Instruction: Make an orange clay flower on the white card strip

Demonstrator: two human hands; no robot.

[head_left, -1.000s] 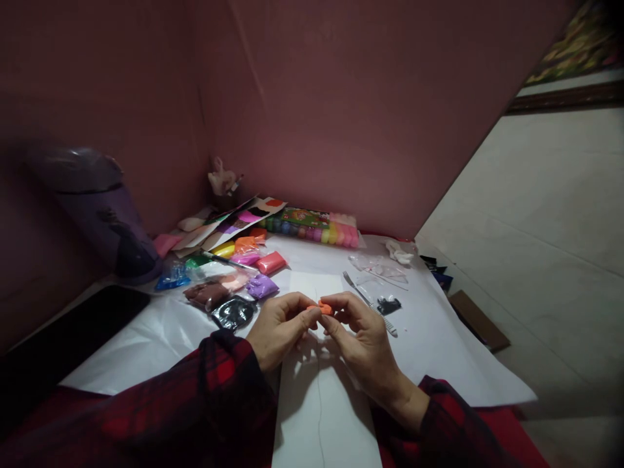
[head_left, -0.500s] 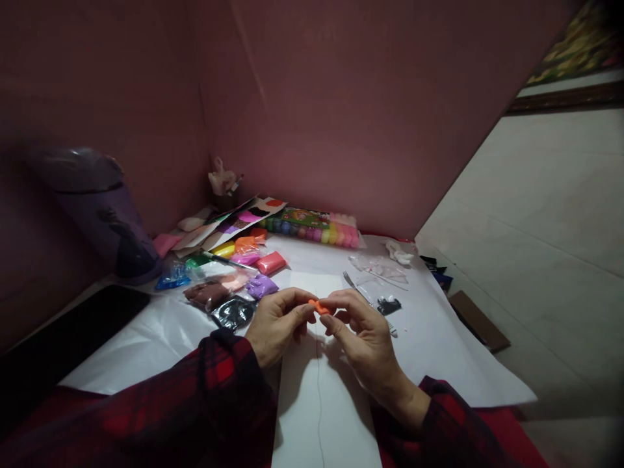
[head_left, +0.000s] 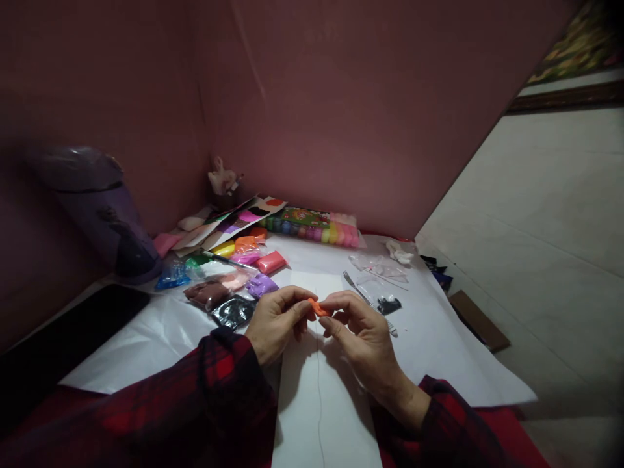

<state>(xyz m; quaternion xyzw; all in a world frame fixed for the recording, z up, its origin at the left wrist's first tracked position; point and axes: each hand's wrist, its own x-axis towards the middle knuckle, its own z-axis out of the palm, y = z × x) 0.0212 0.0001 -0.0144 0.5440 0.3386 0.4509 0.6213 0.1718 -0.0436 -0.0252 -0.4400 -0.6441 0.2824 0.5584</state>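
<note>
A small lump of orange modelling clay (head_left: 319, 308) is pinched between both hands above a white strip of card (head_left: 324, 403). My left hand (head_left: 277, 322) grips its left end with thumb and forefinger. On the other end, the thumb and forefinger of my right hand (head_left: 363, 341) are closed. Along the card below runs a thin dark line (head_left: 319, 390); whether it is drawn or a thread I cannot tell. Just beyond my right hand lies a fork (head_left: 349, 281), partly hidden, near a small black lump (head_left: 389, 305) in clear plastic.
Bagged clay packets, including black (head_left: 234, 313), purple (head_left: 262, 285) and red (head_left: 271, 262), lie to the left. Behind them is a long pack of coloured clay (head_left: 312, 227). A dark flat slab (head_left: 73, 331) and a purple canister (head_left: 104, 214) stand at far left. White sheeting (head_left: 448, 351) covers the table.
The orange clay has turned slightly between my fingertips, its shape looking a little different. Both hands stay in nearly the same place.
</note>
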